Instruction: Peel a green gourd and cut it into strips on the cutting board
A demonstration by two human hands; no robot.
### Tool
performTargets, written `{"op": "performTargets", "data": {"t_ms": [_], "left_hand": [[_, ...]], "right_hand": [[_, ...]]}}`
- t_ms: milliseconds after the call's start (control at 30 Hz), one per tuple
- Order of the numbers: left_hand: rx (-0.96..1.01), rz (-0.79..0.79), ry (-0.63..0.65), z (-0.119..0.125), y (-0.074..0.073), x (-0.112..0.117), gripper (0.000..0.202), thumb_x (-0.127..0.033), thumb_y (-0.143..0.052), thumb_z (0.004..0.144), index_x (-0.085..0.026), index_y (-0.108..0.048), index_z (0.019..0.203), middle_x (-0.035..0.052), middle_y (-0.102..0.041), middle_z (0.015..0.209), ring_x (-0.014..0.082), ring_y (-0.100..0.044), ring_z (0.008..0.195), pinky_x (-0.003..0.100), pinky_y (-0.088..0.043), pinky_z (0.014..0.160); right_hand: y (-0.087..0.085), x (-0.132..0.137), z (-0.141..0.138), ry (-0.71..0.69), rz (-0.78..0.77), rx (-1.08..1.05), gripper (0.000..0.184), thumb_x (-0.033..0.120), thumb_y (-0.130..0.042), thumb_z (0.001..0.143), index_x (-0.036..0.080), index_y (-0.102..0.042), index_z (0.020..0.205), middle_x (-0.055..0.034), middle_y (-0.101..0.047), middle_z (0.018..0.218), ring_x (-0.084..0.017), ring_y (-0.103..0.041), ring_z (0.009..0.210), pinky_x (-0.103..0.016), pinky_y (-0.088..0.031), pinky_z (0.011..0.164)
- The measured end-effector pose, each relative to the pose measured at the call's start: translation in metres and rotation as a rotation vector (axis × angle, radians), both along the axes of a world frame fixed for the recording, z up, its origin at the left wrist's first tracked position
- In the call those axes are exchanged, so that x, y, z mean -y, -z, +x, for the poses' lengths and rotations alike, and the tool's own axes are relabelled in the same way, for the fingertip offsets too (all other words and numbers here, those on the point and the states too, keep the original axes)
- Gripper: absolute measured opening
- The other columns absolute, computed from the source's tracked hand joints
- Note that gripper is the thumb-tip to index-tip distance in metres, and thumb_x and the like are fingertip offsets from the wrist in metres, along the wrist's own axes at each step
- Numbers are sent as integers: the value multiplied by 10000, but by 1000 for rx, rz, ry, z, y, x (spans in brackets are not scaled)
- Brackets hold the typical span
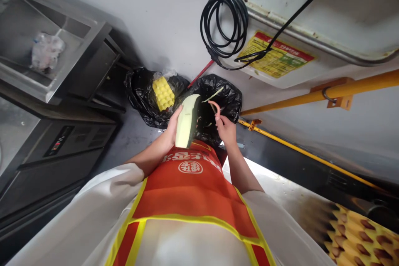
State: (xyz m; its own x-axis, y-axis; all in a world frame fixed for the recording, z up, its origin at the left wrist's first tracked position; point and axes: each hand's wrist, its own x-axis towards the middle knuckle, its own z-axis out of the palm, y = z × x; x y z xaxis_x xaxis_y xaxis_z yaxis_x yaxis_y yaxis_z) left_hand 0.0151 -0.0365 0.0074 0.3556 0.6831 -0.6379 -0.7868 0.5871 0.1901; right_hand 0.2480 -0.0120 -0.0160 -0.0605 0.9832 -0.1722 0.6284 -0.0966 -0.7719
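My left hand [174,122] is closed around the side of a partly peeled winter melon [186,120]. Its facing surface is pale green, while dark green skin remains along the right side. In my right hand [226,129] is a peeler [215,106] with a pinkish handle, held a little to the right of the melon and apart from it. A thin strip of peel [213,94] shows by the peeler's tip. Below both hands, a bin lined with a black bag [232,95] holds some scraps of peel.
Left of the bin, another black bag [140,99] holds a yellow egg tray [163,93]. A steel sink [77,50] is at the far left. Yellow pipes [289,95] run along the right wall, below a hanging black cable coil [218,29]. Eggs in trays [358,232] sit lower right.
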Motion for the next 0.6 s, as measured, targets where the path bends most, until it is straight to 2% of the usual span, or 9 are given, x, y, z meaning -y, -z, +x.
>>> {"op": "performTargets", "data": {"t_ms": [133,233,433,600], "left_hand": [[-11,8,-150,0,4,-11,538,-577,-454,989,-119,-735,971,99,-748,765,226,-709,660,333,-585,651],[-12,16,-222,2,4,-17,510,-539,-431,998,-128,-729,950,95,-746,767,228,-714,683,335,-587,670],[-34,-10,-204,2,7,-19,498,-552,-450,980,-137,-723,940,87,-730,722,227,-695,633,335,-571,629],[-54,-16,-260,2,-3,-22,488,-537,-449,980,-132,-720,962,92,-744,764,238,-705,664,354,-575,661]], "right_hand": [[-39,41,-14,-361,130,-100,399,504,-476,1028,216,-750,1001,-54,-736,869,-198,-667,779,-296,-481,733],[-54,59,-21,-510,188,-47,382,450,-452,1047,212,-720,916,-47,-687,788,-183,-626,727,-292,-460,697],[-57,57,-23,-515,229,1,381,449,-427,1063,213,-705,951,-50,-666,782,-181,-608,726,-285,-449,683],[-59,55,-24,-496,231,24,406,452,-411,1070,209,-710,943,-52,-665,776,-183,-606,729,-287,-444,696]]}}
